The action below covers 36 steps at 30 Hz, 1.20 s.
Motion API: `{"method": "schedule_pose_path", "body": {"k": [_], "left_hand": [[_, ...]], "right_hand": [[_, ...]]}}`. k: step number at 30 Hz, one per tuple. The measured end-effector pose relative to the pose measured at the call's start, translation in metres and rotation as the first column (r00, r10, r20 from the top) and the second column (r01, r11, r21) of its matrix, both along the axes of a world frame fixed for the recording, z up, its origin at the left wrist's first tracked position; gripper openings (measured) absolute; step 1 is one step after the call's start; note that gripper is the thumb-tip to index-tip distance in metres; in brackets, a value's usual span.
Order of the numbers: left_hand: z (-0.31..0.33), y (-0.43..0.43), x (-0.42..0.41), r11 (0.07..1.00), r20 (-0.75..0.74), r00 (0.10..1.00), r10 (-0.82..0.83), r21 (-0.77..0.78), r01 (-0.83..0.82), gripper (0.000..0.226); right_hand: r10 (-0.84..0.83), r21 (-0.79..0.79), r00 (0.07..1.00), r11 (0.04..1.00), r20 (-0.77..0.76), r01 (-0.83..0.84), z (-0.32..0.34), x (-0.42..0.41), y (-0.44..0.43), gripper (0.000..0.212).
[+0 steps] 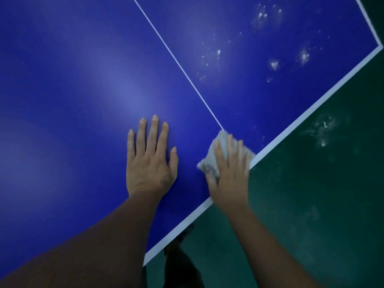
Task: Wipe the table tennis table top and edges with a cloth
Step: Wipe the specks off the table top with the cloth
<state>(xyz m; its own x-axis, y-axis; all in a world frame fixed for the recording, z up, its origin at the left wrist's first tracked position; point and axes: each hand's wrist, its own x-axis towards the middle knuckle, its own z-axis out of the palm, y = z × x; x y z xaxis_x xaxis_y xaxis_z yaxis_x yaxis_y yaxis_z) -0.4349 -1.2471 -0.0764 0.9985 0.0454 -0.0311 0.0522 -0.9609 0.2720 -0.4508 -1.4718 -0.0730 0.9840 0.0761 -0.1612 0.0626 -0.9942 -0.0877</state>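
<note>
Left hand: My left hand (150, 163) lies flat on the blue bench (83, 100), palm down. The four fingers are straight and slightly spread toward 12 o'clock, the thumb is angled toward 1 o'clock, and it holds nothing.
Right hand: My right hand (228, 175), blurred, presses down on the cloth with its fingers laid fairly straight over it, pointing toward 12 o'clock. I cannot make out the thumb.
Cloth: The pale, crumpled cloth (208, 163) sits at 3 o'clock of my left hand, near it but apart, on the bench top at the white edge band (311, 107). Its folds bulge out beyond my fingertips at 12 o'clock and beside my hand at 9 o'clock.
Centre line: A thin white line (176, 61) runs from the view's 11 o'clock down to the cloth's upper tip.
Marks: Whitish spots (274, 64) and smears dot the bench at 1 o'clock of the cloth, well apart from both hands.
Edge: The band crosses the view from 6 o'clock up to a corner at 2 o'clock, passing beneath my right hand.
Floor: A dark green floor (311, 204) fills the view from 3 to 6 o'clock, with a pale scuff at 3 o'clock.
Forearms: Both are bare, the left entering from 7 o'clock and the right from 5 o'clock.
</note>
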Motion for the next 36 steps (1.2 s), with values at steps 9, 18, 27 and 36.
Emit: {"method": "schedule_pose_path", "body": {"k": [9,18,27,36], "left_hand": [[-0.004,-0.004,0.007,1.000,0.080,0.996,0.025,0.007,-0.026,0.062],[0.016,-0.051,0.039,0.916,0.030,0.916,0.400,0.029,-0.401,0.056],[0.008,-0.100,0.078,0.716,0.001,0.718,0.696,0.066,-0.695,0.062],[0.010,-0.101,0.082,0.711,0.002,0.713,0.701,0.060,-0.700,0.060]], "right_hand": [[-0.040,0.042,0.999,0.998,0.009,0.040,0.003,0.152,-0.065,0.073],[0.632,0.149,0.774,0.770,-0.045,-0.620,0.005,0.110,-0.082,0.097],[0.566,0.048,0.820,0.820,0.088,-0.571,-0.010,0.247,-0.033,0.085],[0.408,0.029,0.912,0.912,0.047,-0.409,-0.003,0.314,-0.019,0.079]]}}
